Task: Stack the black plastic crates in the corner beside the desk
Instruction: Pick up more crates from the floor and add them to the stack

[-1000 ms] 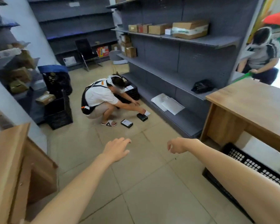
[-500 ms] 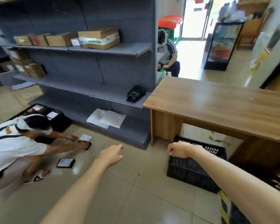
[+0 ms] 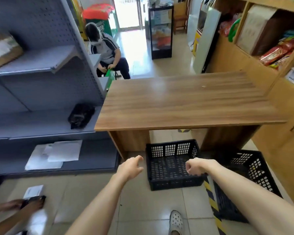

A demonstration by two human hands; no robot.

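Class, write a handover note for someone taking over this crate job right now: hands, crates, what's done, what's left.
Left hand: open, holds nothing.
Right hand: fingers curled, holds nothing, held out toward the near crate.
Crates: near crate on the floor, partly under the desk; second crate on the floor to its right.
Done: nothing stacked.
Left: grip one crate, set it on the other.

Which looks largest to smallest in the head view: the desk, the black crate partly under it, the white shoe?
1. desk
2. crate
3. white shoe, smallest although nearest the camera
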